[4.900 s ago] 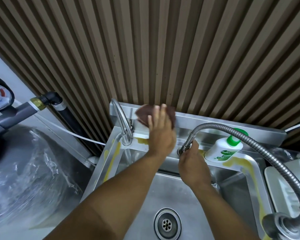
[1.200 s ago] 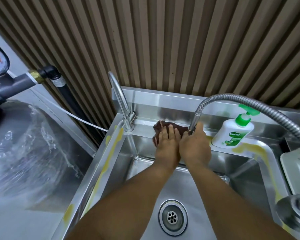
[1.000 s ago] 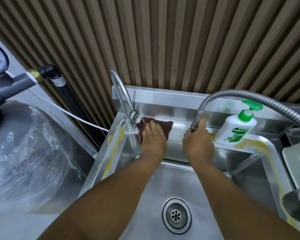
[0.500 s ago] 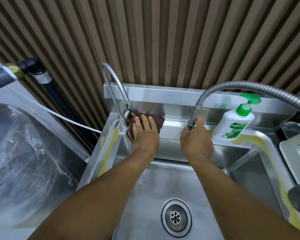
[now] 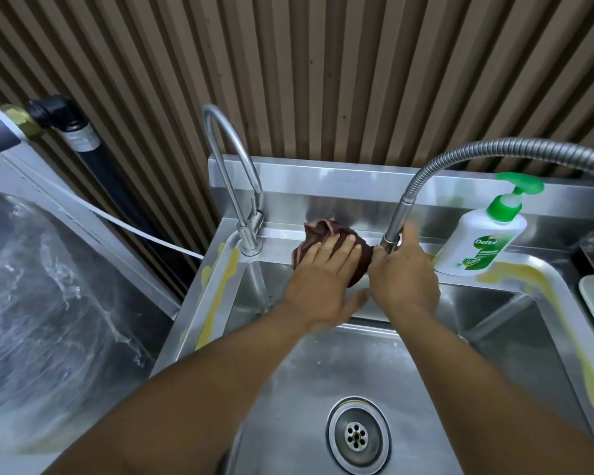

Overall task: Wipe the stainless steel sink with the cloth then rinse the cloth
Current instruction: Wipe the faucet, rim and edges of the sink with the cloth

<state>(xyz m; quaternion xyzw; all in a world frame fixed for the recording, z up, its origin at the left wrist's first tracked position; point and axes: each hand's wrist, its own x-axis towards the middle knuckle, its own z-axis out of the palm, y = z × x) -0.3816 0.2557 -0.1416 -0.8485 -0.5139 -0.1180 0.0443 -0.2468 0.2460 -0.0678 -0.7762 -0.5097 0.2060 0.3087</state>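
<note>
Steel sink [image 5: 323, 378] ledge bears crumpled maroon cloth [image 5: 318, 230].

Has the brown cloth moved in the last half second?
Yes. The cloth slid right along the back ledge under the left hand, from beside the gooseneck tap to beside the flexible hose.

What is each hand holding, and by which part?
The right hand grips the flexible hose at its lower end. The left hand holds nothing: its straight fingers press the brown cloth onto the sink ledge.
</note>
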